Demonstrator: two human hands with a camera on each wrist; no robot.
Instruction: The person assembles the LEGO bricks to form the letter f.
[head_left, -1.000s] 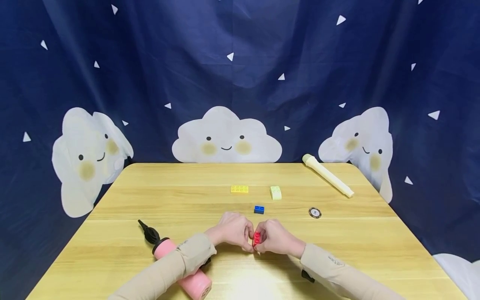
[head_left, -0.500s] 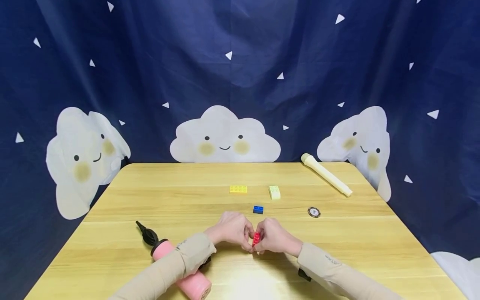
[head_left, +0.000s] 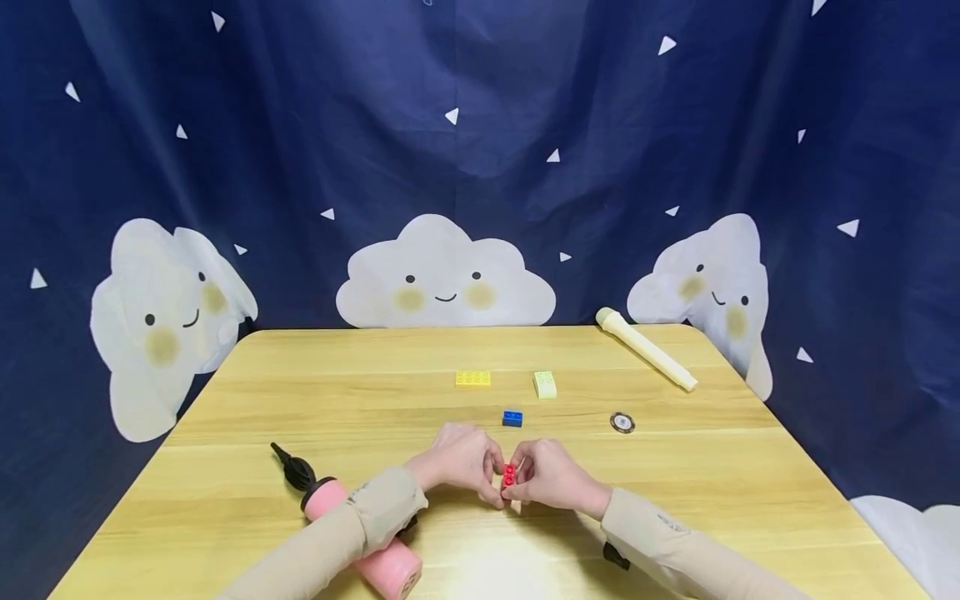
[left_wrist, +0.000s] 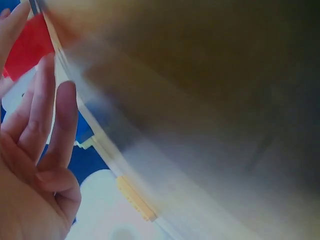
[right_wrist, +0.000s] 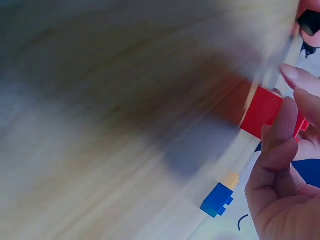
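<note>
A red toy brick (head_left: 509, 475) with studs on top is between the two hands, at or just above the wooden table. My right hand (head_left: 555, 477) pinches it from the right, thumb near and index finger far. From the left, my left hand (head_left: 465, 461) has its curled thumb and index finger at the brick's near and far ends. In the left wrist view, fingers partly cover the red brick (left_wrist: 30, 47). The right wrist view shows the brick's smooth side (right_wrist: 262, 110) beside the right fingers. Just beyond the hands lies a blue brick (head_left: 512, 418).
Farther back lie a yellow brick (head_left: 473, 379) and a pale green brick (head_left: 545, 385). A dark-rimmed round chip (head_left: 622, 422) and a cream toy microphone (head_left: 647, 349) are to the right. A pink hand pump (head_left: 390, 567) with a black nozzle lies partly under the left forearm.
The red brick has turned slightly between the fingers, which stay around it. The whole scene has shifted a little left in the head view; the other objects keep their places on the table.
</note>
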